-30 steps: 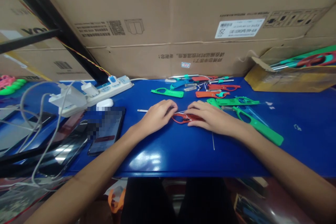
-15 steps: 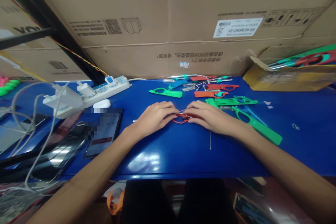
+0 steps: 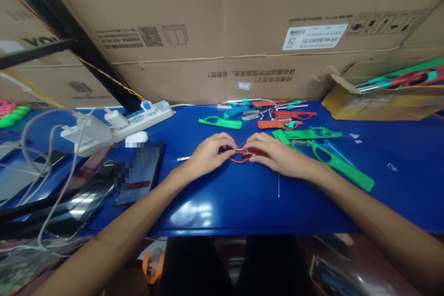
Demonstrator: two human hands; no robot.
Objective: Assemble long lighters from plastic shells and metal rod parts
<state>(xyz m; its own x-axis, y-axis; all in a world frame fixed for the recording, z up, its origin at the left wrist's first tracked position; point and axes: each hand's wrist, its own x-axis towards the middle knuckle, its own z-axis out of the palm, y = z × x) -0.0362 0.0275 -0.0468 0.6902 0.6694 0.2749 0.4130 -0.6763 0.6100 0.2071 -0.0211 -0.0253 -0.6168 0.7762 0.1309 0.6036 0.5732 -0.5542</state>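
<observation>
A small red plastic handle piece (image 3: 240,156) lies on the blue table (image 3: 243,203) between my two hands. My left hand (image 3: 208,153) pinches its left end, fingers curled. My right hand (image 3: 274,152) covers and grips its right end. A thin metal rod (image 3: 183,158) sticks out to the left from under my left hand. Another thin metal pin (image 3: 279,185) lies just below my right hand.
Green handle pieces (image 3: 333,162) lie right of my right hand, and more red, green and blue pieces (image 3: 274,118) behind. A power strip (image 3: 138,118) with chargers, phones (image 3: 138,173) and cables fill the left. Cardboard boxes (image 3: 243,23) wall the back; an open box (image 3: 381,97) sits at right.
The hands have drawn slightly closer around the red piece and shifted a little up the table. The view has shifted slightly.
</observation>
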